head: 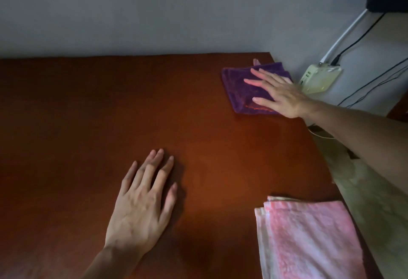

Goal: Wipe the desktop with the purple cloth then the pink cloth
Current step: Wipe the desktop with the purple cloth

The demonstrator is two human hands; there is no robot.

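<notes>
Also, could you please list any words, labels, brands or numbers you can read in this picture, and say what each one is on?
No text can be read anywhere.
Power strip on the wall: no legible marking; too dim and blurred.
Purple cloth, pink cloth and desktop: no print visible.

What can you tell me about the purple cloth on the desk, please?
The purple cloth is a plush, towel-like fabric folded into a rough square, with layered edges showing along its near side. It lies flat at the far right corner of the brown desktop, close to the wall. The right hand rests palm-down on it with fingers spread, covering its right part. Nothing else touches it; the pink cloth lies apart, at the near right edge.
</notes>
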